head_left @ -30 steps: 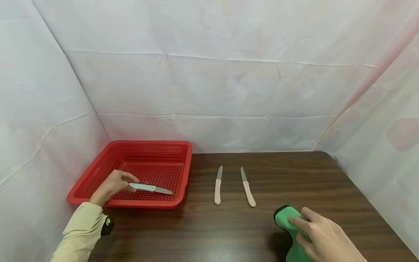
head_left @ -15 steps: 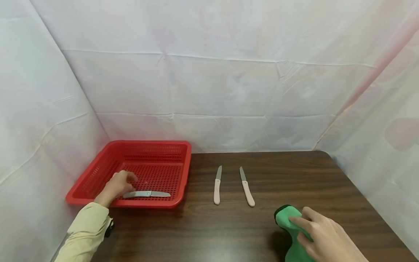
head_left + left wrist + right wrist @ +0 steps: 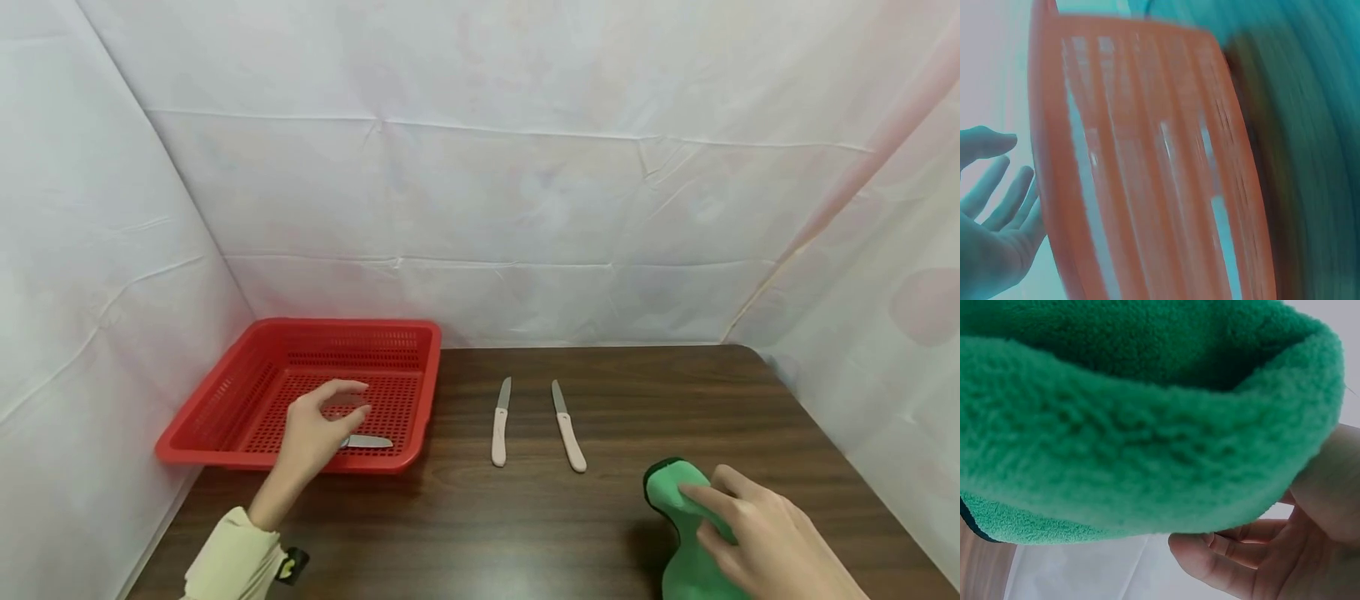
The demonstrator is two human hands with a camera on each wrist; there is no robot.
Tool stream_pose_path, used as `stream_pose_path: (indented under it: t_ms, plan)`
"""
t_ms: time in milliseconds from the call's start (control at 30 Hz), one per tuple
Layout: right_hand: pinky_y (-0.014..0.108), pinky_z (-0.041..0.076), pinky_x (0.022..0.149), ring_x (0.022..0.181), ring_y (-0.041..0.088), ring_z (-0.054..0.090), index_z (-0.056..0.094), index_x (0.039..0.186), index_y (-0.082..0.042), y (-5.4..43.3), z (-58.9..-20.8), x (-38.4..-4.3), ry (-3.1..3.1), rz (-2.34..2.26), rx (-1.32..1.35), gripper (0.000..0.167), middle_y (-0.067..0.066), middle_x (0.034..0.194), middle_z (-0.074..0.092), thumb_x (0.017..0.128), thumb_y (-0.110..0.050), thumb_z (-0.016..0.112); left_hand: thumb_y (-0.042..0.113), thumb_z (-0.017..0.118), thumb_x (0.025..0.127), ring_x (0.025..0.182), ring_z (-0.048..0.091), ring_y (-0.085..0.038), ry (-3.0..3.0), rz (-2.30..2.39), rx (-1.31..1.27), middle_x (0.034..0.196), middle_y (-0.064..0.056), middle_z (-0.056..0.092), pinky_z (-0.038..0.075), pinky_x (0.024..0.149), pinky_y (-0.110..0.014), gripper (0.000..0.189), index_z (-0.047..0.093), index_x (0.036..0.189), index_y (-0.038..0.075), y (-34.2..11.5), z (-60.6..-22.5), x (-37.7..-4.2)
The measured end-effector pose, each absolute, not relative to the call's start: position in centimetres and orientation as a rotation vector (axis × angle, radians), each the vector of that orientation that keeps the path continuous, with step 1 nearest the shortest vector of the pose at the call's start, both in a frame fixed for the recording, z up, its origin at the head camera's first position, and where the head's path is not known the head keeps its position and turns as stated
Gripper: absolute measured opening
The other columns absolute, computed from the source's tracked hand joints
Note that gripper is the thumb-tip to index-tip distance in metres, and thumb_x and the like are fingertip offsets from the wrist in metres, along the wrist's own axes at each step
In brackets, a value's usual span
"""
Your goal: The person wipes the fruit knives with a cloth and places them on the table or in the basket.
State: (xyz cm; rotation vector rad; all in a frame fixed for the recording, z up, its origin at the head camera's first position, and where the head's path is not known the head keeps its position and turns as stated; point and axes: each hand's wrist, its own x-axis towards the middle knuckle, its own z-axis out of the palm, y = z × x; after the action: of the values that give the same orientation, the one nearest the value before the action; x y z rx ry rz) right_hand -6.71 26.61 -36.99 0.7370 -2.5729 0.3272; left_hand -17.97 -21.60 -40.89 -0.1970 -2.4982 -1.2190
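My left hand (image 3: 311,429) is over the front of the red plastic basket (image 3: 433,392), thumb and fingers curved apart with nothing between them. Under it in the basket lies a small paring knife (image 3: 371,442); its blade shows, while the hand covers most of its pale blue handle. In the left wrist view, that hand's fingers (image 3: 1004,209) spread beside the basket's rim. At the front right, my right hand (image 3: 765,529) pinches a fluffy green cloth (image 3: 693,558) with a dark edge, which hangs from the fingers. The right wrist view shows the cloth (image 3: 1135,462) in thick folds.
Two paring knives with pale pink handles, a left one (image 3: 499,433) and a right one (image 3: 570,442), lie side by side on the dark wooden table (image 3: 465,533), blades pointing away. White sheeting (image 3: 510,200) encloses the table at the back and both sides.
My left hand has set the blue-handled knife down in the basket, let it go, and moved up and to the right with its fingers apart. The right hand still holds the cloth.
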Motion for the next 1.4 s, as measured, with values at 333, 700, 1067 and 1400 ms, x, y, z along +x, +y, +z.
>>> stream_pose_path:
  t_ms: [333,700,1067,1400]
  plan:
    - [0.015,0.023,0.043,0.057,-0.009,0.024,0.071,0.095,-0.008,27.2,-37.0,-7.0,-2.522,0.332,0.773,0.021,-0.012,0.083,0.041,0.075,-0.015,0.069,0.008,0.080,0.075,0.067,0.066,-0.012,-2.373,-1.460,-0.162,0.086,-0.005,0.071,0.052,0.051,-0.025,0.028,0.069,0.099,0.016,-16.1,-41.3,-16.9]
    - [0.015,0.023,0.044,0.056,-0.008,0.023,0.072,0.096,-0.008,27.5,-37.2,-7.1,-2.555,0.343,0.773,0.043,-0.013,0.082,0.039,0.096,-0.041,0.046,0.007,0.083,0.067,0.072,0.065,-0.012,-2.312,-1.337,-0.263,0.081,0.002,0.069,0.049,0.056,-0.024,0.031,0.070,0.094,0.017,-11.1,-41.7,-16.9]
    - [0.015,0.023,0.044,0.057,-0.008,0.023,0.072,0.094,-0.008,27.5,-37.3,-7.1,-2.533,0.334,0.770,0.044,-0.012,0.081,0.039,0.096,-0.041,0.044,0.005,0.082,0.067,0.069,0.066,-0.017,-2.382,-1.360,-0.286,0.079,0.000,0.069,0.050,0.061,-0.031,0.030,0.069,0.093,0.015,-7.4,-43.7,-17.5]
    - [0.016,0.022,0.044,0.056,-0.008,0.022,0.071,0.095,-0.009,27.5,-37.8,-7.2,-2.518,0.342,0.767,0.044,-0.012,0.082,0.040,0.095,-0.045,0.046,0.008,0.083,0.066,0.062,0.061,-0.011,-2.579,-1.408,-0.153,0.078,-0.007,0.069,0.048,0.049,-0.023,0.032,0.069,0.094,0.007,-5.3,-46.3,-19.5]
